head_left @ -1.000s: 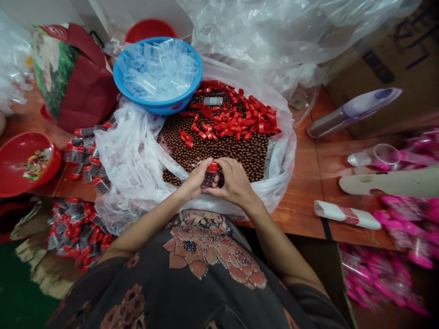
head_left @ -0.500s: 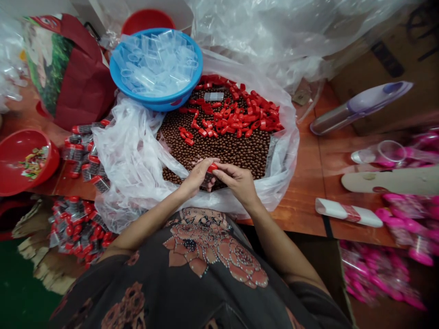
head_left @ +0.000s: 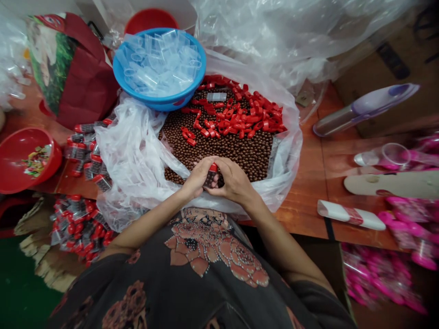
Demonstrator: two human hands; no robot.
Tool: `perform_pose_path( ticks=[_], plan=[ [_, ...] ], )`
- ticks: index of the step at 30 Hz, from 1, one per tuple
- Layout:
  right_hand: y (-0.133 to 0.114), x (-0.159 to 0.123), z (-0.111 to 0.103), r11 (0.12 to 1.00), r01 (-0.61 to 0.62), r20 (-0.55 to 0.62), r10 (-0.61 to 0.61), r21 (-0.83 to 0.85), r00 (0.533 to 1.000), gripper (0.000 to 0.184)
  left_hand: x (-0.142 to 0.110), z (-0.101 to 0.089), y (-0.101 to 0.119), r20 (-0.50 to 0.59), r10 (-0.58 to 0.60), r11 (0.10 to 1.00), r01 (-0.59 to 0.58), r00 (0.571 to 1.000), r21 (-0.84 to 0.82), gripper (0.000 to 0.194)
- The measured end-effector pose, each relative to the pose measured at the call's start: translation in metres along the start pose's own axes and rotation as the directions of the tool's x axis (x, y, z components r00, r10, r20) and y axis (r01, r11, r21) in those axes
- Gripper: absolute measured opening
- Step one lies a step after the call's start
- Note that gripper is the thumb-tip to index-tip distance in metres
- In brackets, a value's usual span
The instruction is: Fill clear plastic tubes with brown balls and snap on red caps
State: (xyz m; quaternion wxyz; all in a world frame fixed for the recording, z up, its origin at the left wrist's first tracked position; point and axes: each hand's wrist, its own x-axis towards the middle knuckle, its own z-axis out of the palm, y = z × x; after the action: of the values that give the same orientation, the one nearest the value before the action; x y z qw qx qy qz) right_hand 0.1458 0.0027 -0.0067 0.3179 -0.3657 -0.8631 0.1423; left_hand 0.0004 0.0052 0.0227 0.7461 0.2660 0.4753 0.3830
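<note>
Head view. The left hand and right hand curve toward each other at lower centre, fingers closed, pinching a capped clear tube from both sides. It stands cap-up just above chocolate-brown balls, its dark contents partly hidden by the fingers. Judged light, stiff and smooth-walled, so possibly slippery; the body between the fingertips seems the surest hold. Loose red caps lie on the balls inside a clear plastic liner. Upper centre, a blue basin holds empty clear tubes. Further capped tubes lie at centre left on the wooden table.
</note>
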Motion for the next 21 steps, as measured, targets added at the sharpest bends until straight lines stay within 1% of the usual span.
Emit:
perform_pose_path(
  ticks=[2, 5, 9, 11, 13, 15, 17, 18, 19, 21],
  plan=[
    [0.001, -0.001, 0.005, 1.0, -0.008, -0.022, 0.008, -0.004, 1.0, 0.069, -0.001, 0.0, -0.002, -0.005, 0.036, 0.999, -0.036, 0.999, 0.01, 0.038],
    [0.001, -0.002, 0.01, 0.999, -0.037, -0.023, 0.037, -0.011, 0.999, 0.066, -0.001, -0.001, -0.005, -0.028, 0.066, 0.997, -0.065, 0.997, 0.042, 0.043],
    [0.001, -0.002, 0.011, 0.999, -0.031, -0.037, 0.03, -0.038, 0.999, 0.065, -0.001, -0.001, -0.007, -0.053, 0.092, 0.992, -0.087, 0.994, 0.09, 0.046],
    [0.0, -0.002, 0.01, 0.999, -0.032, -0.023, 0.031, -0.042, 0.999, 0.066, 0.0, -0.002, -0.008, -0.059, 0.106, 0.988, -0.098, 0.993, 0.115, 0.047],
    [0.0, -0.002, 0.009, 0.999, -0.04, -0.005, 0.04, -0.026, 0.999, 0.071, 0.0, -0.003, -0.008, -0.058, 0.106, 0.985, -0.097, 0.993, 0.142, 0.048],
    [-0.001, -0.001, 0.006, 0.998, -0.058, 0.01, 0.058, 0.036, 0.998, 0.078, 0.0, -0.004, -0.008, -0.048, 0.095, 0.983, -0.086, 0.994, 0.161, 0.051],
    [-0.003, -0.001, 0.002, 0.984, -0.087, 0.041, 0.082, 0.155, 0.996, 0.082, 0.0, -0.006, -0.006, -0.032, 0.1, 0.978, -0.093, 0.994, 0.189, 0.054],
    [-0.003, -0.001, -0.001, 0.966, -0.121, 0.059, 0.11, 0.23, 0.992, 0.077, -0.001, -0.007, -0.005, -0.02, 0.109, 0.973, -0.102, 0.994, 0.209, 0.056],
    [-0.003, -0.001, -0.003, 0.935, -0.169, 0.074, 0.154, 0.312, 0.985, 0.068, -0.001, -0.008, -0.003, -0.006, 0.112, 0.967, -0.108, 0.994, 0.232, 0.057],
    [-0.002, -0.002, -0.007, 0.832, -0.285, 0.105, 0.268, 0.477, 0.958, 0.049, -0.003, -0.01, -0.001, 0.03, 0.096, 0.955, -0.1, 0.995, 0.279, 0.059]
  ],
)
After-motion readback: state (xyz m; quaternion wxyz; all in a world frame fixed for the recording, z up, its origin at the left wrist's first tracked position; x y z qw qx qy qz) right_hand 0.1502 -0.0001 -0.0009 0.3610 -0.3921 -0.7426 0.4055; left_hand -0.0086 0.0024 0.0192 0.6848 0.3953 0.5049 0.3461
